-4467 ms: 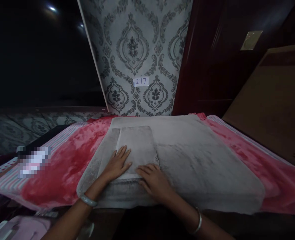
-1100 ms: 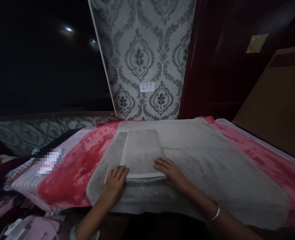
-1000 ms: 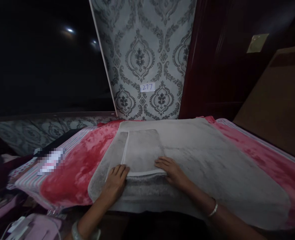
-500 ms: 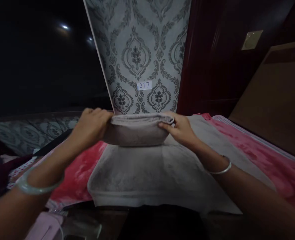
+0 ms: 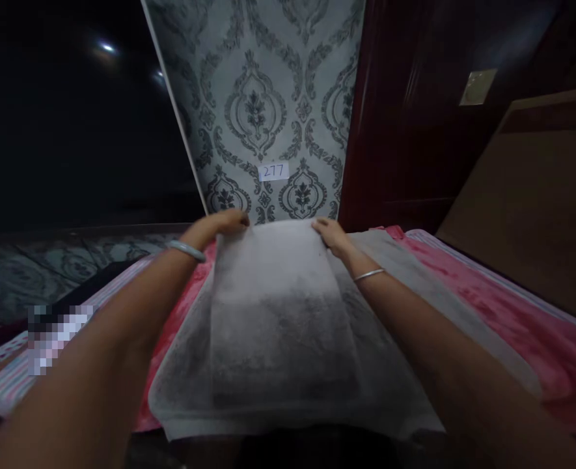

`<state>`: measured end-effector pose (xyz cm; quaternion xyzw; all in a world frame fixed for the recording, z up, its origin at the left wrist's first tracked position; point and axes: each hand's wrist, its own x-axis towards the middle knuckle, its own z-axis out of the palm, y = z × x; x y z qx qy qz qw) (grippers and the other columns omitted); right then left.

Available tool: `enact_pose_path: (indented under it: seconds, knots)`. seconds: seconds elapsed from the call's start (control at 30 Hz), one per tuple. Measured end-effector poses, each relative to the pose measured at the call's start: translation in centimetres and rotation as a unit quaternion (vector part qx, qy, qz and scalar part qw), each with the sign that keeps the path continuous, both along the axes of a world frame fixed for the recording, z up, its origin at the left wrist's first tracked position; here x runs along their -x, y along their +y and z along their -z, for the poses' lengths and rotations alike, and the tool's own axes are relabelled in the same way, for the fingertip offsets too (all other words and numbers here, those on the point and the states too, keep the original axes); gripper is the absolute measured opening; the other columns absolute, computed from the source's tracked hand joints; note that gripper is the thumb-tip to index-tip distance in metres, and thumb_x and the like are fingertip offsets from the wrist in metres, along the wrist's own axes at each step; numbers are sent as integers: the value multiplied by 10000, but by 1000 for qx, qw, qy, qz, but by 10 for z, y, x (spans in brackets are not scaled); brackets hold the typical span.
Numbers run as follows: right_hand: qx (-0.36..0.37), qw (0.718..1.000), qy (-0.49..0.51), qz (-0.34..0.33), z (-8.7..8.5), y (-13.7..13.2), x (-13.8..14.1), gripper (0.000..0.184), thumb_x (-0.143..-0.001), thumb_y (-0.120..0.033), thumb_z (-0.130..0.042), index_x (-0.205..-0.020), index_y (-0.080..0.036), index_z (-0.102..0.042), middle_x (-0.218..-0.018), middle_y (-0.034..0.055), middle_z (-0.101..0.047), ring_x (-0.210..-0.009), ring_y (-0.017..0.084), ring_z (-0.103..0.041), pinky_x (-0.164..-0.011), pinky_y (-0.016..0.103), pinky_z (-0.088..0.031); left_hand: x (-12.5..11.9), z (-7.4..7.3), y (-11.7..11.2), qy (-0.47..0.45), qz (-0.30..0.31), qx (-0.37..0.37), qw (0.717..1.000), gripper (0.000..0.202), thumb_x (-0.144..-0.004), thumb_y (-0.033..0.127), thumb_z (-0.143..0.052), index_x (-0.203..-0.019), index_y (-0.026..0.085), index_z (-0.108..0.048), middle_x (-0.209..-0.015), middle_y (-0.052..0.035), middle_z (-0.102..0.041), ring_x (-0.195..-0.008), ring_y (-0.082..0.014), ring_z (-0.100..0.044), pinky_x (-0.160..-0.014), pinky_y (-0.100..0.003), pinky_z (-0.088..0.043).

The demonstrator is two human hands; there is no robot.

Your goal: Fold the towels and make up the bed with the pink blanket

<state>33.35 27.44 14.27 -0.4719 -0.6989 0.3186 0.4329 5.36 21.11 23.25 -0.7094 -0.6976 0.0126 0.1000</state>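
The left hand (image 5: 232,221) and right hand (image 5: 334,236) pinch the grey cloth (image 5: 275,273) at its eleven- and one-o'clock corners. A dark screen (image 5: 68,124) stands at ten, a cardboard box (image 5: 536,202) at three.

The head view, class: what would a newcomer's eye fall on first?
The grey cloth in the middle comes first, its far edge in the left hand and the right hand. Next is the red blanket, bright on both sides of the grey. Above, a white label reading 277 stands out on the patterned wall.
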Motion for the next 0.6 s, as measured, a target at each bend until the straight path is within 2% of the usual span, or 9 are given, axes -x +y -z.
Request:
enact_pose_path:
  seconds: [0.07, 0.13, 0.23, 0.3, 0.37, 0.43, 0.6]
  knots:
    - [28, 998, -47, 39, 37, -2, 6, 447, -908, -332, -572, -1281, -90, -624, -1191, 181, -688, -1068, 273, -659, -930, 399, -513, -20, 51, 8, -12, -20, 16, 1000, 441, -898, 309, -583, -1316, 181, -647, -1351, -143, -646, -1293, -293, -561, -1089, -391, -407]
    - [32, 996, -77, 37, 72, -14, 10, 508, -890, -279, -592, -1362, -92, -586, -1362, 220, -607, -1259, 307, -572, -1062, 438, -438, -36, 102, 7, -30, 0, 43, 999, 502, -947, 363, -537, -1427, 217, -556, -1506, -129, -535, -1385, -264, -492, -1136, -382, -373]
    - [-26, 976, -212, -31, 120, -43, 13, 579, -917, -320, -595, -1474, -184, -516, -1595, 158, -389, -1477, 311, -332, -1197, 495, -265, -49, 171, -4, -55, 32, 71, 995, 555, -995, 457, -444, -1519, 274, -442, -1636, -100, -353, -1513, -266, -311, -1214, -482, -265]
    - [-72, 937, -330, -88, 144, -64, 13, 604, -965, -412, -547, -1538, -251, -440, -1658, 100, -272, -1532, 321, -197, -1217, 559, -176, -50, 205, -12, -87, 39, 56, 994, 571, -1017, 481, -369, -1553, 285, -384, -1664, -88, -286, -1546, -276, -224, -1232, -541, -203]
    - [-88, 909, -391, -111, 160, -78, 10, 613, -1006, -469, -468, -1580, -282, -362, -1681, 63, -203, -1550, 318, -125, -1223, 581, -128, -46, 227, -15, -118, 40, 35, 992, 581, -1027, 487, -324, -1571, 284, -351, -1673, -82, -260, -1557, -278, -180, -1241, -559, -165]
    - [-85, 902, -409, -110, 166, -85, 7, 613, -1028, -487, -413, -1599, -288, -315, -1690, 43, -166, -1555, 305, -100, -1229, 566, -118, -41, 238, -14, -134, 43, 26, 990, 586, -1030, 494, -311, -1575, 281, -344, -1676, -78, -255, -1561, -274, -168, -1246, -557, -148]
    - [-84, 898, -418, -107, 161, -82, 4, 606, -1034, -495, -402, -1599, -291, -315, -1686, 51, -185, -1552, 291, -123, -1224, 547, -154, -40, 240, -11, -146, 57, 9, 988, 571, -1030, 464, -330, -1561, 257, -375, -1666, -83, -285, -1554, -271, -199, -1245, -552, -162]
